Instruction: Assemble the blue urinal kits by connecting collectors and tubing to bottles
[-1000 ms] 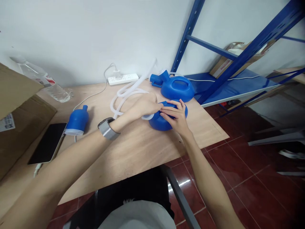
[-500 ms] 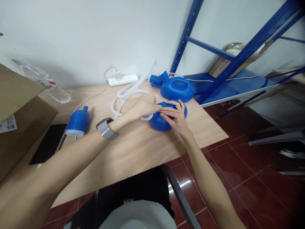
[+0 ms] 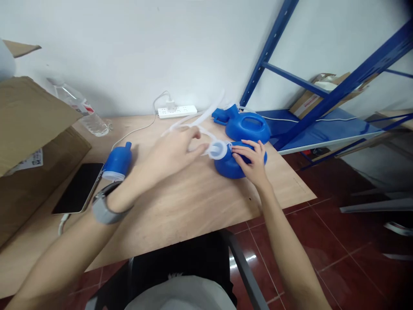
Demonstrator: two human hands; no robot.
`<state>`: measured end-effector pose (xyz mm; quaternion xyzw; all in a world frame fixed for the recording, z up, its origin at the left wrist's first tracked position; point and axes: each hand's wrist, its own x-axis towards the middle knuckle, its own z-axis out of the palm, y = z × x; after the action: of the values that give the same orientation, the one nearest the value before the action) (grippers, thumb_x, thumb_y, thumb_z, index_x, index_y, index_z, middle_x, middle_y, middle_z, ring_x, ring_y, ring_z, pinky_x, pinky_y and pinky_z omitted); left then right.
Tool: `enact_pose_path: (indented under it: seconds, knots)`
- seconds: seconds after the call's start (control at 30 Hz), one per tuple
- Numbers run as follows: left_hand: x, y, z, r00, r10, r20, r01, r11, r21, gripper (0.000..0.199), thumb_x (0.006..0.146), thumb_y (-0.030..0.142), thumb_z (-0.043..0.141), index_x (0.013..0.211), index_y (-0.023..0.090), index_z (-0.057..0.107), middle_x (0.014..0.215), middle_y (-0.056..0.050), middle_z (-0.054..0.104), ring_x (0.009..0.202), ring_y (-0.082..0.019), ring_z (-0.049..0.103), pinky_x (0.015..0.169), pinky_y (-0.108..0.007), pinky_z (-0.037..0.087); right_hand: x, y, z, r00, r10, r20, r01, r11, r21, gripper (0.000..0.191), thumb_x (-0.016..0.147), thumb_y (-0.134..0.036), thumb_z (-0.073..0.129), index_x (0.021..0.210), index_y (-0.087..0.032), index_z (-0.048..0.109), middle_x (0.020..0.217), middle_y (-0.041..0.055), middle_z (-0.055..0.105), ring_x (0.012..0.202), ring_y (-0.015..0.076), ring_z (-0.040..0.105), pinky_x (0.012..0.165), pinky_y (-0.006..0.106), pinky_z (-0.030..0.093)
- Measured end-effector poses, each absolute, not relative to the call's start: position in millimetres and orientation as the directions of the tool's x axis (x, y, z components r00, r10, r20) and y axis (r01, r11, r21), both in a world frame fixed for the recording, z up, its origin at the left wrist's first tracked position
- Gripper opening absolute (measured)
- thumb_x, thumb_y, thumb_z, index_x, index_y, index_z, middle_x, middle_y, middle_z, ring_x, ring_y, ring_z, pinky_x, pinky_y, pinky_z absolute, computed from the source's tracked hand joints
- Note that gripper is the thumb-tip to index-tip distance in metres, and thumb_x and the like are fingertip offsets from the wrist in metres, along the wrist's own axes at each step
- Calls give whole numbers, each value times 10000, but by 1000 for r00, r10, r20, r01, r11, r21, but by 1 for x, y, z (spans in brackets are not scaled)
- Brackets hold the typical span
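Note:
A blue plastic bottle [image 3: 229, 168] lies on the wooden table [image 3: 180, 206], its neck pointing left with a translucent white ring or cap [image 3: 217, 150] at its mouth. My right hand [image 3: 251, 156] is on top of it, fingers curled over the upper side and gripping it. Just left of the mouth is my left hand [image 3: 176, 148], somewhat blurred, thumb and forefinger apart with nothing visible between them. Behind that hand a translucent white hose [image 3: 206, 114] lies in loops, partly hidden. A second blue bottle [image 3: 248, 127] with a handle stands behind the first.
On the left lie a blue funnel-like piece [image 3: 118, 161], a phone [image 3: 79, 188] and a cardboard box [image 3: 29, 116]. A clear water bottle [image 3: 80, 107] leans by the wall. A white power strip [image 3: 177, 112] sits at the back; a blue metal shelf [image 3: 316, 125] adjoins the right.
My left hand has come away from the near blue bottle toward the left, uncovering its white-ringed mouth. My right hand stays on the bottle. The view has shifted slightly.

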<state>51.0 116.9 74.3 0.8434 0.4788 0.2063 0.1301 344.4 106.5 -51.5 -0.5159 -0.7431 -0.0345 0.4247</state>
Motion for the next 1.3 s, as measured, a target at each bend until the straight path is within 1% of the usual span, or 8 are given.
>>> enact_pose_path:
  seconds: [0.17,0.3,0.47,0.67,0.9,1.03,1.13,1.3]
  knots:
    - [-55,121,53,105,966,238,912,-189,364,338,945,580,570,1101,298,671,1174,-91,726,1123,-405,657,932,-509,501,354,114,-48,-72,730,680,792,456,-405,210,987,-440,643,911,-301,781,1056,17,835,1253,323,659,1221,704,221]
    - [-117,121,20,-104,989,105,957,70,283,729,898,761,540,1415,246,540,1342,-198,629,1271,-610,515,914,-754,444,328,94,-31,47,643,765,788,447,-424,155,991,-375,651,928,-278,754,1069,44,822,1258,330,658,1189,680,341]
    - [-144,122,-19,-100,995,-12,914,97,393,937,725,762,736,1486,253,544,1072,-176,729,1134,-559,654,878,-615,503,259,53,-25,52,643,764,760,471,-449,141,1013,-350,603,1054,-288,723,867,50,780,816,261,743,791,444,609]
    - [-143,114,-20,-102,976,194,883,-2,470,813,763,548,761,1503,297,535,1205,-146,738,1162,-521,670,948,-663,518,214,67,-36,-55,947,316,764,243,-597,943,968,-525,652,1693,-248,116,924,25,814,613,230,729,524,327,563]
    - [-133,103,-9,-161,982,103,492,-10,871,880,746,577,837,1520,341,492,1481,-109,637,1338,-404,618,1057,-574,564,204,84,-22,-31,916,400,744,288,-602,817,993,-499,639,1676,-306,236,1394,147,692,1094,341,756,801,454,661]
    - [-128,103,-16,-94,993,75,290,-45,956,822,793,534,824,1519,343,489,1534,-109,603,1369,-378,609,1071,-544,576,201,86,-30,-337,835,435,782,506,-365,652,1035,-420,589,1638,-377,345,1704,81,373,1565,390,368,1223,626,414]
    - [-125,104,-22,-93,993,68,286,-39,958,850,766,519,846,1517,322,499,1496,-113,637,1322,-376,647,1051,-520,592,206,95,-50,-458,811,364,789,559,-253,601,1037,-390,583,1611,-390,406,1748,61,276,1628,422,179,1281,714,223]
    - [-116,104,-31,-164,982,90,348,-27,937,835,740,518,854,1475,272,544,1463,-144,655,1338,-375,634,1042,-511,589,222,117,-81,-341,885,318,818,446,-364,784,1012,-409,594,1671,-179,238,1676,223,371,1592,433,281,1243,710,309]
